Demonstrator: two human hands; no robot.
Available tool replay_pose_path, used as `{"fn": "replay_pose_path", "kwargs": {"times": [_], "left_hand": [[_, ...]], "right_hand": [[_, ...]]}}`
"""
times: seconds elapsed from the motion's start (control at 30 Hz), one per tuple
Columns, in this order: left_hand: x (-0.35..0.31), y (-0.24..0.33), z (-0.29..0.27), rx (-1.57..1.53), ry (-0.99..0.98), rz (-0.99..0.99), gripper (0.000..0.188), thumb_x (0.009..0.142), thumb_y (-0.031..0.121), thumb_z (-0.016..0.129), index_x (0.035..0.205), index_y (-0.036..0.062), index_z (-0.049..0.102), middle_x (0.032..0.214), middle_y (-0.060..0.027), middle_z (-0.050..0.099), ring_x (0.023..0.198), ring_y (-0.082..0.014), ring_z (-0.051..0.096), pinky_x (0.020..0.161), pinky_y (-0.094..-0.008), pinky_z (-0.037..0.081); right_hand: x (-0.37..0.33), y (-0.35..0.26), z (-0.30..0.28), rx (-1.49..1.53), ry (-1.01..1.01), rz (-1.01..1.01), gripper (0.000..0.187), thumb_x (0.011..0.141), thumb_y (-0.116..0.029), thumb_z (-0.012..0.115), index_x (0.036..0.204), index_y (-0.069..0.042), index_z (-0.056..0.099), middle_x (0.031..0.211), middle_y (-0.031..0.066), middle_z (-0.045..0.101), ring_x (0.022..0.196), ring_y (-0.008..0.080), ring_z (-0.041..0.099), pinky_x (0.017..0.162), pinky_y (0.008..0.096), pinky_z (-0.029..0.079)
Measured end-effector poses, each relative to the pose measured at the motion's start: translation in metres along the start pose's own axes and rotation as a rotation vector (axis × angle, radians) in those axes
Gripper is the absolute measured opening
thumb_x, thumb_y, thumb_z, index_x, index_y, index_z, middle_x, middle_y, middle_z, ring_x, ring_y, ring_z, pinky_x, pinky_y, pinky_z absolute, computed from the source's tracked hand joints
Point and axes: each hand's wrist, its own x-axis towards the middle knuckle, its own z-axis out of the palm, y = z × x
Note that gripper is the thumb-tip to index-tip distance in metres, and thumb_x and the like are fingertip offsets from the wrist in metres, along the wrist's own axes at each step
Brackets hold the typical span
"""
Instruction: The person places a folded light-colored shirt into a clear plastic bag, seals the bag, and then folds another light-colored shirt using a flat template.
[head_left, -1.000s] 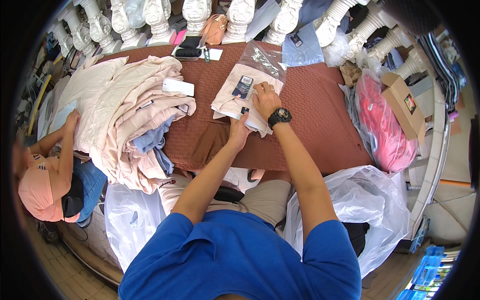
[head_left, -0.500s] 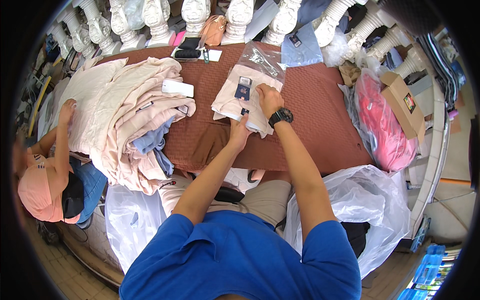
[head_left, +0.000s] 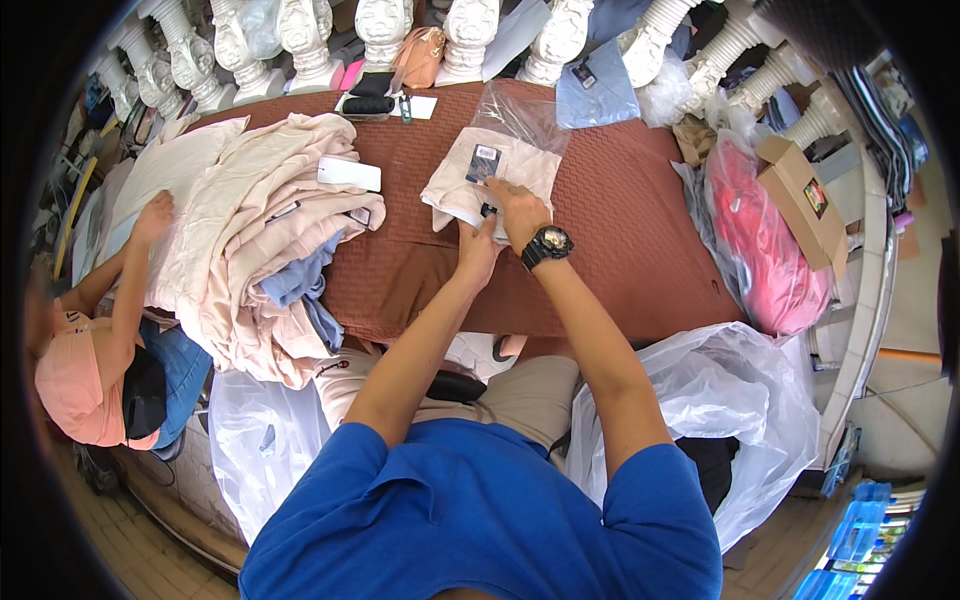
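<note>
A folded beige garment (head_left: pixel 455 180) lies on the brown cloth-covered table, in a clear plastic bag (head_left: pixel 515 115) whose loose end spreads out beyond it. A dark hang tag (head_left: pixel 484 163) with a pale label rests on top, and a small black label sits near the garment's near edge. My left hand (head_left: pixel 478 255) grips that near edge, thumb on top and the other fingers mostly hidden. My right hand (head_left: pixel 524 214), with a black watch at the wrist, lies over the garment's right part, its fingers stretched toward the tag's lower end.
To the left rises a large pile of beige garments (head_left: pixel 240 210) with a white card on it; another person's hand (head_left: pixel 155 216) touches its far side. A blue bagged garment (head_left: pixel 598 85) lies at the back. Pink bagged clothing (head_left: pixel 755 235) and a cardboard box (head_left: pixel 800 200) stand right.
My right hand has moved from the garment's upper right side down and left, close to my left hand. The other person's hand has shifted right along the pile.
</note>
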Motion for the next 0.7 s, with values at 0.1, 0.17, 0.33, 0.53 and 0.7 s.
{"fn": "replay_pose_path", "kwargs": {"times": [0.1, 0.17, 0.33, 0.53, 0.7], "left_hand": [[0.007, 0.000, 0.001, 0.011, 0.025, -0.001, 0.065, 0.104, 0.004, 0.043, 0.156, 0.0198, 0.009, 0.150, -0.0130, 0.036, 0.130, -0.0268, 0.050, 0.097, -0.0436, 0.053], [0.009, 0.001, 0.004, 0.023, 0.043, -0.014, 0.065, 0.103, 0.005, 0.045, 0.156, 0.0193, 0.011, 0.148, -0.0121, 0.039, 0.128, -0.0249, 0.051, 0.095, -0.0410, 0.053], [0.015, -0.001, 0.007, 0.022, 0.131, 0.036, 0.057, 0.102, 0.010, 0.047, 0.154, 0.0097, 0.022, 0.141, -0.0169, 0.048, 0.124, -0.0314, 0.055, 0.098, -0.0418, 0.052], [0.029, -0.025, -0.018, -0.019, 0.058, 0.018, 0.033, 0.106, 0.017, 0.048, 0.137, 0.0115, 0.039, 0.119, -0.0058, 0.055, 0.104, -0.0177, 0.060, 0.083, -0.0339, 0.054], [0.031, -0.033, -0.030, 0.124, 0.035, -0.148, 0.023, 0.106, 0.030, 0.049, 0.117, 0.0116, 0.054, 0.095, -0.0019, 0.059, 0.084, -0.0174, 0.062, 0.070, -0.0346, 0.053]], "right_hand": [[-0.001, -0.008, -0.001, -0.039, -0.023, -0.003, 0.046, 0.086, -0.004, 0.058, 0.132, -0.009, 0.059, 0.127, 0.0186, 0.065, 0.113, 0.0395, 0.063, 0.091, 0.0444, 0.055], [-0.006, -0.010, -0.001, -0.053, -0.001, -0.007, 0.047, 0.086, -0.004, 0.058, 0.133, -0.008, 0.058, 0.129, 0.0184, 0.064, 0.114, 0.0424, 0.062, 0.094, 0.0452, 0.054], [-0.017, -0.025, -0.008, -0.094, 0.007, -0.018, 0.047, 0.089, -0.007, 0.055, 0.135, -0.008, 0.055, 0.131, 0.0186, 0.063, 0.115, 0.0471, 0.061, 0.097, 0.0468, 0.053], [-0.034, -0.048, -0.015, -0.120, 0.025, -0.008, 0.048, 0.089, -0.004, 0.053, 0.137, -0.006, 0.055, 0.131, 0.0193, 0.063, 0.113, 0.0472, 0.061, 0.098, 0.0470, 0.051], [-0.055, -0.066, -0.021, -0.112, 0.041, 0.001, 0.047, 0.089, -0.007, 0.054, 0.136, -0.003, 0.054, 0.129, 0.0197, 0.063, 0.111, 0.0445, 0.062, 0.099, 0.0486, 0.049]]}}
